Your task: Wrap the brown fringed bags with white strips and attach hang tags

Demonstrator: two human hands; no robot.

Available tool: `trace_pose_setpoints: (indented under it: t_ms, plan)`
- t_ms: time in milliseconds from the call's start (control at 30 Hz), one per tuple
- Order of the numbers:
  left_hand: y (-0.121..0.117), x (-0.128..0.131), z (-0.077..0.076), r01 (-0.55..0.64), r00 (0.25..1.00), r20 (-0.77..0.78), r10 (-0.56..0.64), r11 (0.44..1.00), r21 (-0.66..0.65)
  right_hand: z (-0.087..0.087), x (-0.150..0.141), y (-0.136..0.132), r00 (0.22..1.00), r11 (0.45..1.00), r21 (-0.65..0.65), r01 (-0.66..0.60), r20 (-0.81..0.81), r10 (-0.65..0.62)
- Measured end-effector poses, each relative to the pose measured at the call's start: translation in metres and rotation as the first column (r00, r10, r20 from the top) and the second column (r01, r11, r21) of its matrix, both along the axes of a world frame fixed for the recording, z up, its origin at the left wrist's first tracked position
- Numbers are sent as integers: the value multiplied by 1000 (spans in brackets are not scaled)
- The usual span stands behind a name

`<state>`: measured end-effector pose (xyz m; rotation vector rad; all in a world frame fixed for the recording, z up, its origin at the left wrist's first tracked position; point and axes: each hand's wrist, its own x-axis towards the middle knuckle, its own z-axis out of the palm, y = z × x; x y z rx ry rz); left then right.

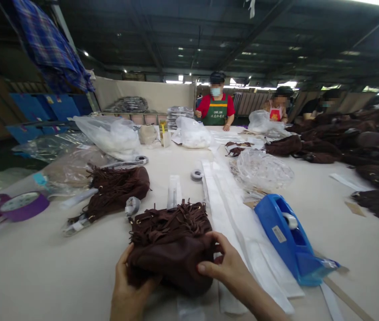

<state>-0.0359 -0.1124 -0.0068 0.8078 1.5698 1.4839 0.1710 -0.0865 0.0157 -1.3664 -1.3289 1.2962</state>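
Holding a dark-brown, fringed, leathery bag (172, 252) at lower centre between left hand (127, 285) and right hand (227, 265), with fingers curled round opposite sides, likely steadying it.

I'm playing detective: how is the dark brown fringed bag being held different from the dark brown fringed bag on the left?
The held dark brown fringed bag is between the left hand and right hand; the left dark brown fringed bag lies untouched. The held bag's smooth part faces us; the left bag's points right. Both are dark brown and fringed.
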Motion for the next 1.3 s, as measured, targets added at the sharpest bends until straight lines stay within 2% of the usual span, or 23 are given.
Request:
trace_pose_setpoints:
  t_ms: [100,233,333,400,467,533,600,667,733,833,933,1033,1100,1200,1300]
  plan:
    - [8,9,3,-45,991,131,36,997,60,2,-5,11,980,992,-98,-82,-190,62]
    - [23,-1,18,2,972,235,-27,994,108,10,-5,20,926,990,-122,-72,-376,21]
    - [32,-21,35,143,934,314,-169,984,102,12,4,27,906,988,-152,-1,-419,-64]
    - [33,-33,41,302,868,385,-314,949,94,7,11,29,866,980,-199,9,-488,-107]
    - [30,-39,39,464,759,466,-455,880,103,-4,14,29,817,961,-273,-49,-564,-119]
    - [25,-40,31,577,663,520,-538,810,102,-18,15,25,797,932,-346,-110,-591,-126]
    - [19,-40,23,626,631,522,-574,774,95,-28,15,20,808,915,-382,-127,-575,-128]
    - [14,-40,21,609,663,491,-565,789,85,-34,15,16,825,916,-384,-114,-550,-127]
    - [10,-42,25,528,747,434,-504,846,74,-34,15,14,837,921,-375,-108,-534,-119]
    - [4,-42,33,323,911,260,-320,946,33,-31,13,13,854,924,-369,-100,-508,-110]
    - [-1,-38,33,108,985,130,-109,994,18,-30,7,11,857,937,-335,-104,-507,-86]
    - [0,-29,26,1,986,167,-6,999,32,-29,2,10,852,940,-326,-100,-516,-88]
    - [4,-23,23,22,963,268,-34,999,49,-28,1,12,857,939,-338,-69,-501,-117]
    - [11,-13,21,140,851,506,-141,989,39,-26,3,16,853,941,-338,23,-485,-194]
    - [15,-9,18,139,748,657,-94,990,-16,-26,6,18,830,934,-355,40,-509,-229]
